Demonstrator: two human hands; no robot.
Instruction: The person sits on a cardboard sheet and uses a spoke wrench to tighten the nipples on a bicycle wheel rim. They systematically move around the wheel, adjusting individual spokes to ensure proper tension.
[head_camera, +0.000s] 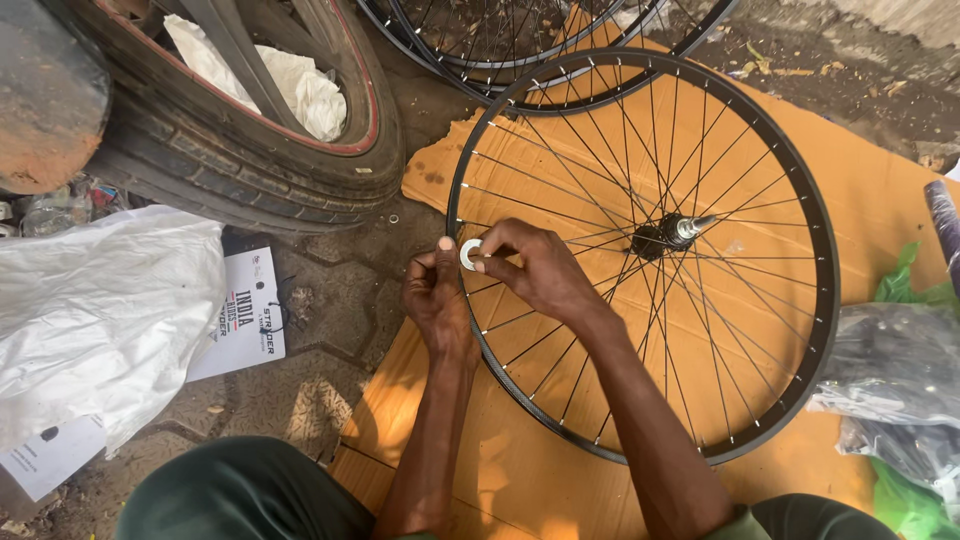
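Outdoors on rough paving (330, 300), with brown cardboard (880, 190) spread as a work mat. Flat on that cardboard, a black spoked bicycle wheel (815, 300), fully laced, hub and axle (672, 234) pointing up, just right of the fingers. Small white spoke wrench (470, 254), ring-shaped, pinched at the rim's near-left edge between thumb and fingertips of the right hand (540, 270); fingers closed on it. Left hand (435, 295) just beside, thumb up against the wrench, fingers curled at the rim, seemingly steadying a spoke; whether anything is gripped, cannot tell. Judging by the scene: spokes all in place, truing under way at one spot, remainder of the rim seemingly yet to be gone round. Beyond the fingers, more bare rims (520, 50); up and left, a thick rubber tyre (250, 170) with white cloth (290, 80) inside. Far left, white plastic sheeting (90, 320) and a printed card (245, 315). Far right, bagged parts in clear and green plastic (895, 370).
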